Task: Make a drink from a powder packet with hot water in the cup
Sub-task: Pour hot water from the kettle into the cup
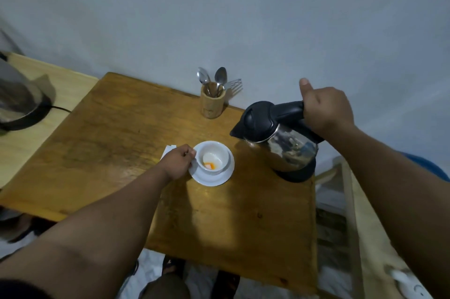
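On the wooden table (117, 142), at about 12 o'clock near the wall (243, 18), you see a wooden holder (212, 103). It stands upright and keeps two spoons (220, 78) and a fork (233, 84), their heads pointing up. At 9 o'clock there is a second, paler table (29, 152), and on it a metal kettle (17, 96) with a black cord (60, 108). At 4 o'clock, beside the table, you find a pale wooden frame (350, 201).
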